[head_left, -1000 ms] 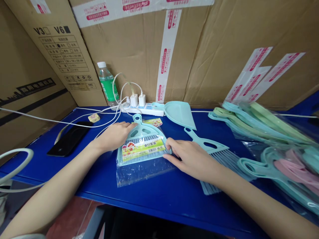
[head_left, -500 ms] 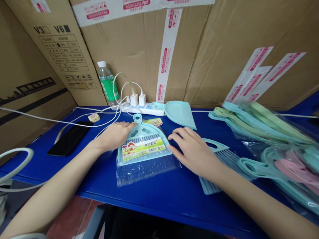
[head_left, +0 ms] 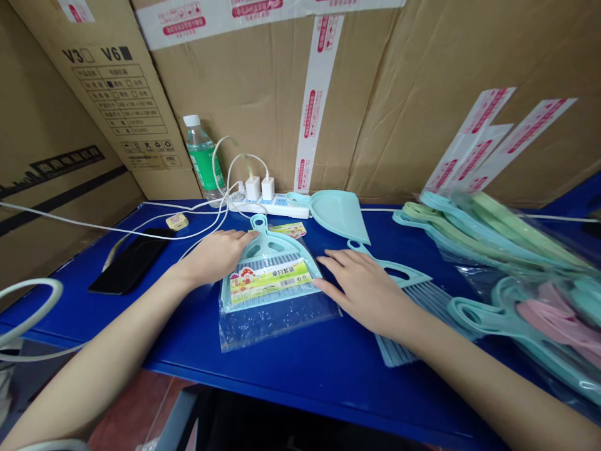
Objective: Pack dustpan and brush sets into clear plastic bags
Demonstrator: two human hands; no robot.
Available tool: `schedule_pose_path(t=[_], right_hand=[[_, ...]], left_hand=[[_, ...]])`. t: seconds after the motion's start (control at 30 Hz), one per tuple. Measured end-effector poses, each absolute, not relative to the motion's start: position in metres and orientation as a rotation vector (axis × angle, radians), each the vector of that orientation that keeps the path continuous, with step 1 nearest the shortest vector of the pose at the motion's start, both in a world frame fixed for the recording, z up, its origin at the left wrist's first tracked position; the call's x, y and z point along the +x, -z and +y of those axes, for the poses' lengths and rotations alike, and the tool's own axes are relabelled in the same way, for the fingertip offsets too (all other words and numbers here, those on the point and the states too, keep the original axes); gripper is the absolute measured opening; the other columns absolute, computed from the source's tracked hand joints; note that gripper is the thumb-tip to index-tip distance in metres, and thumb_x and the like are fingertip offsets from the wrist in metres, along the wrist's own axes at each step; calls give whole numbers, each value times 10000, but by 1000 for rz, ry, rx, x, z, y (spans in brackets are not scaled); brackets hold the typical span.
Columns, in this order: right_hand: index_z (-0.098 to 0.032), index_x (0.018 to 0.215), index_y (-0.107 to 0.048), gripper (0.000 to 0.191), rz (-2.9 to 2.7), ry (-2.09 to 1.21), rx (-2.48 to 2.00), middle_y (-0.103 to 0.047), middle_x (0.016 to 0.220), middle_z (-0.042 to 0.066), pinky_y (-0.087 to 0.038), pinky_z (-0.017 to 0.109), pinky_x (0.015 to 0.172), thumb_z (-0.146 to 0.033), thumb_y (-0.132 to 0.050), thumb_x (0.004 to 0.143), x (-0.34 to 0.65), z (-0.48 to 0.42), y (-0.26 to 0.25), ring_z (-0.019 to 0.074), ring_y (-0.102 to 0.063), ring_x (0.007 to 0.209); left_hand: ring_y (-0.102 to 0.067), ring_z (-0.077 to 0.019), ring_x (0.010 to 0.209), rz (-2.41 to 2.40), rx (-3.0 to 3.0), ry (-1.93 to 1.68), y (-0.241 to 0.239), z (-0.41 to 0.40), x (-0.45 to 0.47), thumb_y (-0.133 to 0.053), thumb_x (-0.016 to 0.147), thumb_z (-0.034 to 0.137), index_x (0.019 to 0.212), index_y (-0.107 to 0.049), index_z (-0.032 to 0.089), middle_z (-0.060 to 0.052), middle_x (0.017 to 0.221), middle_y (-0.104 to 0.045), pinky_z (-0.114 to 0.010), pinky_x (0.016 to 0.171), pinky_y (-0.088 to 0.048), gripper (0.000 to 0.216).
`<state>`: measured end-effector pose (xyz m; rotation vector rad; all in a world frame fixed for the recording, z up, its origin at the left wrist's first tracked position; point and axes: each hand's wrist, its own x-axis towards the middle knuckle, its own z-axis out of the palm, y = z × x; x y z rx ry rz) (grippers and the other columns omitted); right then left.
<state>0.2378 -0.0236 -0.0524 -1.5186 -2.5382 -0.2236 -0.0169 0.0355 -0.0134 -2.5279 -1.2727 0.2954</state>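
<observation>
A pale-blue dustpan and brush set lies flat in a clear plastic bag in front of me, with a printed card across it. My left hand rests along the set's left edge, its fingers stretched toward the handle and its thumb hidden. At the right edge, my right hand has its fingers apart, thumb and fingertips at the bag's side. Partly under my right hand and forearm lies a loose blue brush. Behind it, a loose blue dustpan leans with its handle on the power strip.
Several bagged dustpan sets and more bagged sets are piled at the right. A power strip with white chargers, a water bottle and cables stand by the cardboard boxes. A black phone lies left on the blue table.
My right hand's fingers have lowered slightly, so the loose brush's handle end now shows behind them. My left hand and the bagged set stay in place.
</observation>
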Motion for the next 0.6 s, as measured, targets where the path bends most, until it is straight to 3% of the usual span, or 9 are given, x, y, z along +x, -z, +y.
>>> schedule_pose_path(t=[0.27, 0.43, 0.6], right_hand=[[-120, 1141, -685, 503, -2514, 216, -1567, -627, 1277, 189, -486, 500, 952, -443, -331, 990, 238, -25, 48, 336, -576, 1180], [-129, 1303, -607, 627, -2450, 220, -1636, -468, 1462, 200, -409, 582, 1020, -555, -286, 974, 243, -19, 55, 403, -395, 1353], [-154, 1378, -551, 731, -2469, 170, -1650, -443, 1484, 187, -358, 612, 1050, -639, -206, 952, 247, -14, 61, 410, -350, 1378]], left_hand=[[-697, -264, 983, -1248, -2529, -262, 13, 35, -18, -404, 909, 83, 1373, -480, 115, -157, 1151, -696, -370, 836, -555, 471], [-701, -262, 963, -1247, -2551, -252, 14, 35, -19, -404, 907, 81, 1364, -485, 102, -160, 1126, -701, -372, 835, -557, 465], [-699, -260, 976, -1239, -2560, -240, 15, 37, -20, -395, 909, 78, 1365, -481, 98, -163, 1143, -696, -368, 836, -561, 465]])
